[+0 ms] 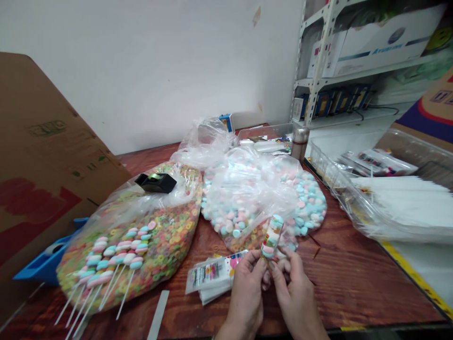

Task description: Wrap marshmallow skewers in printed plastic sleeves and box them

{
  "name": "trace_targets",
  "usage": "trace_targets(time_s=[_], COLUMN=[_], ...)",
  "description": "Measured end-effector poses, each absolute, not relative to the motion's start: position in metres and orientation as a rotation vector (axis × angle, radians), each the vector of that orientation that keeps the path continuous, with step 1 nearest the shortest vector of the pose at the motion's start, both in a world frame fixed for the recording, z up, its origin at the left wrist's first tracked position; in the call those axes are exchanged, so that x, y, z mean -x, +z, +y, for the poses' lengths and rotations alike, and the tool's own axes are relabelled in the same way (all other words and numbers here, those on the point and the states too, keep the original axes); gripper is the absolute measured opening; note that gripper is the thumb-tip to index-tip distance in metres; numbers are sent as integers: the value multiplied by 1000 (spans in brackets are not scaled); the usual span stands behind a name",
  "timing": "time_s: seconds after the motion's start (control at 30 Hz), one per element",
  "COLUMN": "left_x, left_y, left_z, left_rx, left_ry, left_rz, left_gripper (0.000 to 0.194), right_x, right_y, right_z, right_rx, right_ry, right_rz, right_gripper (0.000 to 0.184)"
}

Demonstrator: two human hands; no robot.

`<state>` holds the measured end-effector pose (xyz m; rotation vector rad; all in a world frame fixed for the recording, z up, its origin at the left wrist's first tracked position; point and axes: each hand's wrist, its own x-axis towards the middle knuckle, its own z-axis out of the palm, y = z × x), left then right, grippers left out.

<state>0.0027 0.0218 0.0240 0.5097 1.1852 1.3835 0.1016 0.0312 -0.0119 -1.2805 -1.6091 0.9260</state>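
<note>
Both my hands hold up a twisted pink, blue and white marshmallow stick, which seems to be inside a clear wrapper. My left hand pinches its lower end from the left, and my right hand grips it from the right. Beside my left hand lies a stack of printed packaging sleeves. Behind the hands is a clear bag of pastel marshmallows. Several finished marshmallow sticks rest on a large clear bag of colourful cereal rings.
A black tape dispenser sits on the cereal bag. The wooden table has a yellow-taped edge at right. A clear tray of white bags and a steel flask stand to the right; a cardboard sheet rises at left.
</note>
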Motion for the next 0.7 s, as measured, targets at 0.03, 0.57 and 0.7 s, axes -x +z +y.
trace_targets(time_s=[0.03,0.57,0.7], left_x=[-3,8,6], left_y=[25,14,15], left_z=[22,12,12], left_rx=[-506,-1374,-1544], left_ry=[1387,1366,1360], left_rz=[1176,1728,1736], left_gripper=[21,14,19], right_x=[-102,-96,-95], right_y=[-10,2,7], right_z=[32,33,34], right_rx=[1274,1099,1075], right_ry=[932,1590,1580], right_rz=[-1644,-1238,-1087], right_gripper=[24,30,29])
